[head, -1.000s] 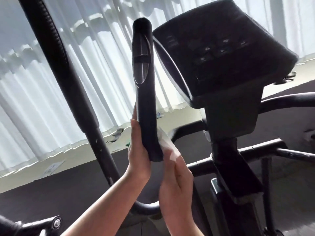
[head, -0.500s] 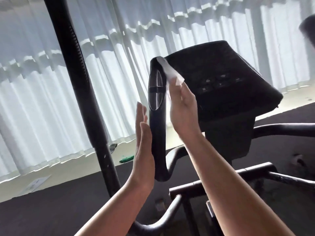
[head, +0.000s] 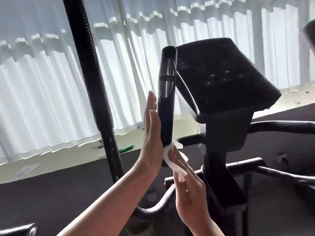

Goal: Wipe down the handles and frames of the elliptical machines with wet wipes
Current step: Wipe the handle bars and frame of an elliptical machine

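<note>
right hand (head: pixel 185 181) flat, pressed wet wipe (head: pixel 172 161) on handle (head: pixel 166 116) base | left hand (head: pixel 151 133) flat, braced | risk: wipe slipping off, unpinched

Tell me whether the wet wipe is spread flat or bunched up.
Bunched up: the wet wipe sits crumpled under the right hand's straight fingers, pressed against the lower handle.

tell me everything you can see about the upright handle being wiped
The handle is a black, smooth, glossy-looking bar standing nearly upright just left of the console, with a rounded top and an oval silvery sensor plate split by a dark band. The left hand rests flat against its left side; the right hand presses a white wet wipe to its lower end.
</note>
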Demonstrator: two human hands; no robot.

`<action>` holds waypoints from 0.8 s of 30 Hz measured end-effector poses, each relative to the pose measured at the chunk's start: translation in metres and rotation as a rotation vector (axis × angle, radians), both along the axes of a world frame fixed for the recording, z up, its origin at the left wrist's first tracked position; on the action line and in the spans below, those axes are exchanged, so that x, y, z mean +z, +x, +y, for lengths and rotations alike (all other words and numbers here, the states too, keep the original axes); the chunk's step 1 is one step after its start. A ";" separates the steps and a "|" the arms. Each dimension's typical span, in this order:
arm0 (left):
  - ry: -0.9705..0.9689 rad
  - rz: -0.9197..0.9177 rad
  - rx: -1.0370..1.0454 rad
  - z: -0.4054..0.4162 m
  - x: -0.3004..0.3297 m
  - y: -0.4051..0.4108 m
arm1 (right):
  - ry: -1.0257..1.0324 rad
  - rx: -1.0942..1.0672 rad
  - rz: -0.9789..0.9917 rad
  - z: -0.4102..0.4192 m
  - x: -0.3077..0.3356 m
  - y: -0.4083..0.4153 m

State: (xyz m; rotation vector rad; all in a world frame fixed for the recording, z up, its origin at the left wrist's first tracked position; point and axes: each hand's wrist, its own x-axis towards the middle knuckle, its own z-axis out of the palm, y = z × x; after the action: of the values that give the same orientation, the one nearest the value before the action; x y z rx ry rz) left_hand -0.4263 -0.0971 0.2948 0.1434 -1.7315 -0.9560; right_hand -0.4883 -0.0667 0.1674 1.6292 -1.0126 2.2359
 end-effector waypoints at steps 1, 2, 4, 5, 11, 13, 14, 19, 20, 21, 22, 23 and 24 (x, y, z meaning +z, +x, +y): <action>-0.021 -0.026 0.020 -0.001 -0.004 0.001 | 0.023 -0.007 -0.002 0.004 0.001 0.000; -0.038 -0.045 0.040 -0.001 -0.010 0.004 | 0.043 -0.022 -0.010 0.009 0.005 0.000; -0.031 -0.041 0.057 -0.001 -0.020 0.017 | 0.045 -0.070 -0.022 0.017 0.019 0.002; -0.031 -0.017 0.079 -0.003 -0.023 0.026 | 0.021 -0.096 -0.018 0.020 0.029 0.004; -0.108 0.241 0.248 -0.031 -0.014 0.090 | -0.073 -0.347 0.334 0.007 0.110 0.035; -0.068 0.311 0.263 -0.042 -0.010 0.109 | -0.089 -0.474 0.482 -0.008 0.146 0.044; -0.041 0.334 0.251 -0.048 -0.009 0.118 | -0.106 -0.554 0.525 -0.013 0.165 0.044; 0.044 0.360 0.159 -0.076 -0.014 0.137 | 0.106 -1.065 0.791 -0.009 0.217 -0.015; 0.036 0.346 0.138 -0.079 -0.015 0.136 | 0.203 -1.116 0.889 -0.004 0.216 -0.028; 0.023 0.335 0.118 -0.081 -0.015 0.132 | 0.281 -1.138 0.974 0.001 0.214 -0.036; 0.012 0.322 0.103 -0.083 -0.015 0.129 | 0.337 -1.139 1.036 0.005 0.210 -0.039; 0.004 0.309 0.092 -0.085 -0.015 0.125 | 0.366 -1.127 1.078 0.009 0.204 -0.037; -0.003 0.300 0.080 -0.088 -0.015 0.122 | 0.383 -1.105 1.104 0.011 0.198 -0.033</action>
State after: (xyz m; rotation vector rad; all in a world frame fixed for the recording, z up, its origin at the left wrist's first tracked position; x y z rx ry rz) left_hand -0.3047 -0.1847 0.2796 0.0631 -1.4404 -0.8685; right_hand -0.5210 -0.0553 0.3654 1.4471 -1.4188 0.3485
